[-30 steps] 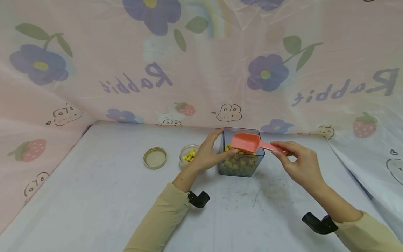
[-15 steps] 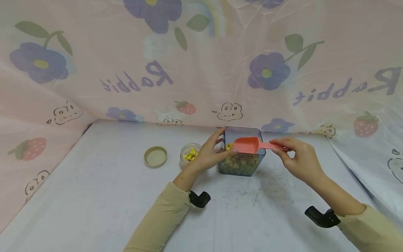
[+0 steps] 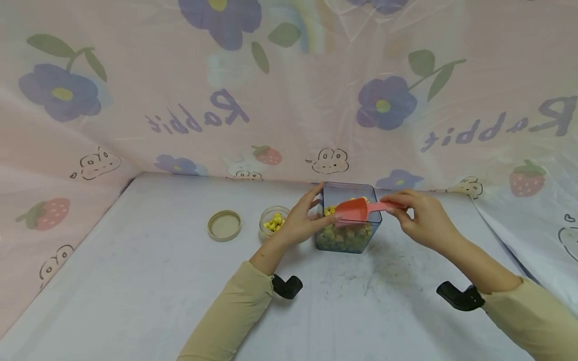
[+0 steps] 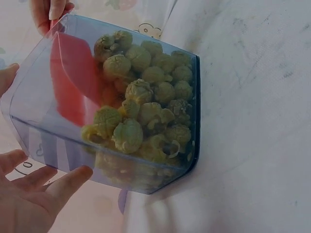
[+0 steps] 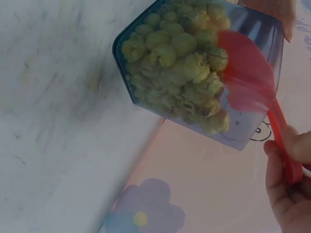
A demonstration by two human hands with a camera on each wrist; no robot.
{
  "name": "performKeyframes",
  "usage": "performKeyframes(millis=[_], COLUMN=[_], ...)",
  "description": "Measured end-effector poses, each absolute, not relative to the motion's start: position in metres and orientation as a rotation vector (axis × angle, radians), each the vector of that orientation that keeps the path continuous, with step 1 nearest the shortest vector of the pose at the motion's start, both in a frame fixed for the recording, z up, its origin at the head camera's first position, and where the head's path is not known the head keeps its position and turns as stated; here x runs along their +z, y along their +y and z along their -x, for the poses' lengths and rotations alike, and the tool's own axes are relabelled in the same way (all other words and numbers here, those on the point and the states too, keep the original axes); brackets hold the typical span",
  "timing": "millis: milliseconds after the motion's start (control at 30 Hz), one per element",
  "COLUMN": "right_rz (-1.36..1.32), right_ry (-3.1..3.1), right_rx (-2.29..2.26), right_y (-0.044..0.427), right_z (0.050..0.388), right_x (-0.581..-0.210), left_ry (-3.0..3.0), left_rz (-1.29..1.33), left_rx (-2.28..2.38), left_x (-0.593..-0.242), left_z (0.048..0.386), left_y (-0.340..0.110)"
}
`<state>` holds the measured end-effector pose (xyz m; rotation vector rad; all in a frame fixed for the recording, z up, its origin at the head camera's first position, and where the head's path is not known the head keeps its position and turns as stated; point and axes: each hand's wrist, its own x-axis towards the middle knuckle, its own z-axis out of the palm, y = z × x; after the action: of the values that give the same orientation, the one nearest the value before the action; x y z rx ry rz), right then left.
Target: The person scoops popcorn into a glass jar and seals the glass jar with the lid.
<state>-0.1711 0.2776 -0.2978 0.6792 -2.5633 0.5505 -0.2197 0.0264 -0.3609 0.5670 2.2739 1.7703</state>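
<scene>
A clear bluish square container (image 3: 345,245) stands upright on the table, partly filled with yellow-green popcorn (image 4: 138,92). Along its left side lies the left hand (image 3: 300,220), thumb over the near rim and fingers spread at the far left edge; in the left wrist view the fingers (image 4: 73,182) touch the wall. The right hand (image 3: 424,218) pinches the handle of a red scoop (image 3: 354,209) between thumb and fingers. In both wrist views the scoop's head (image 5: 245,70) is inside the container, against the popcorn.
Left of the container is a round glass jar (image 3: 261,233) with yellow popcorn (image 3: 274,222), partly behind the left forearm. Farther left a round lid (image 3: 224,225) lies on the white table (image 3: 149,281). A printed curtain (image 3: 289,100) hangs behind.
The scoop has gone lower into the container and tilted, its head down to the left and its handle end higher. The right hand has moved slightly up with it; the left hand keeps its place.
</scene>
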Motion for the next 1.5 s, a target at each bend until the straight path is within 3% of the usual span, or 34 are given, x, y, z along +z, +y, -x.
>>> performKeyframes(millis=[1200,1500], right_rz=[-1.107,-1.187], right_ry=[-2.571,-2.462], right_rx=[0.513,0.314], right_y=[0.268,0.254], right_z=[0.203,0.201], right_x=[-0.279,-0.276], left_ry=[2.233,2.245], left_rz=[-0.572,-0.555], left_rx=[1.804,1.767], left_x=[-0.36,-0.361], left_z=[0.217,0.219], left_y=[0.025,0.025])
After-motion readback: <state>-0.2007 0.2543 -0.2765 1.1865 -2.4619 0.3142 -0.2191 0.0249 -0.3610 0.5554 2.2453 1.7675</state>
